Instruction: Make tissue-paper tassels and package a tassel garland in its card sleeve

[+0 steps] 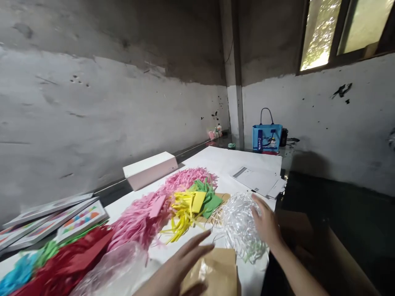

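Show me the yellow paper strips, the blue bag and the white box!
yellow paper strips [182, 213], head view, middle of the pile
blue bag [267, 137], head view, front panel, below the handles
white box [150, 169], head view, its long side face

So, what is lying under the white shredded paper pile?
The white shredded paper pile rests on the white sheet, with pale green strips at its edge. Its middle hides the rest; the right hand touches it.
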Demonstrator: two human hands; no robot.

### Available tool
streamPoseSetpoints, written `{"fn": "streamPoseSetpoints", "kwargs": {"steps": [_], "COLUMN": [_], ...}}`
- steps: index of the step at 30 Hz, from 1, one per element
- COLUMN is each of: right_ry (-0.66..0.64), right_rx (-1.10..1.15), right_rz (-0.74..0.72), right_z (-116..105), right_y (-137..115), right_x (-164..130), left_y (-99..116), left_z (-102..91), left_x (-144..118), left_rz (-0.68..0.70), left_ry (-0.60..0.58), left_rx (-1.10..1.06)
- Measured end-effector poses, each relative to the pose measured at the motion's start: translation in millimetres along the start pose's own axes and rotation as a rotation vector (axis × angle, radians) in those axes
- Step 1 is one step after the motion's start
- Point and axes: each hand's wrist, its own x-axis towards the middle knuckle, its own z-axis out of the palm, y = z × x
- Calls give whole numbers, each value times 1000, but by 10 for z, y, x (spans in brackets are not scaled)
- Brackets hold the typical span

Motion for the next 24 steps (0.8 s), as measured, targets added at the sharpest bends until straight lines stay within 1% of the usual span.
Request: {"fn": "streamPoseSetpoints", "kwargs": {"steps": [1, 2, 3, 4, 5, 6, 7, 8, 9, 10, 12, 14, 15, 17, 19, 21, 23, 24], "right_ry": [16, 1, -24, -57, -95, -133, -169, -201, -226, -243, -250, -217, -186, -103, -7, 78, 133, 139], "right_rx": [-82, -158, -229, -294, -355, -410, -460, -504, -542, -573, -617, -641, -648, -653, -645, -615, -553, -509], "right_rz": [25, 44, 62, 80, 95, 109, 121, 129, 135, 138, 138, 133, 126, 92, 10, -133, -341, -468], "right_z": [-80, -129, -152, -155, -145, -127, -109, -97, -95, -107, -178, -295, -359, -469, -525, -515, -460, -428], "right_y": [152, 275, 375, 456, 525, 583, 632, 672, 701, 719, 709, 635, 575, 418, 220, -14, -283, -426], "right_x": [315, 590, 818, 996, 1125, 1213, 1268, 1300, 1318, 1332, 1363, 1394, 1398, 1342, 1167, 867, 473, 256], "left_y": [-30, -55, -79, -101, -124, -149, -173, -197, -219, -238, -264, -281, -286, -281, -233, -111, 85, 198], "left_z": [60, 156, 289, 455, 645, 845, 1039, 1215, 1359, 1468, 1572, 1547, 1495, 1326, 1077, 764, 416, 241], "left_x": [494, 969, 1399, 1760, 2037, 2225, 2327, 2356, 2331, 2272, 2133, 2041, 2017, 1975, 1884, 1700, 1427, 1261], "left_rz": [3, 29, 58, 73, 79, 78, 74, 75, 83, 92, 115, 131, 131, 120, 104, 117, 177, 209], "left_ry": [-64, -129, -193, -223, -243, -262, -272, -270, -253, -222, -154, -90, -57, 16, 106, 246, 458, 487], "left_rx": [-28, -47, -59, -57, -53, -52, -55, -62, -71, -83, -115, -147, -160, -176, -179, -108, 154, 304]}}
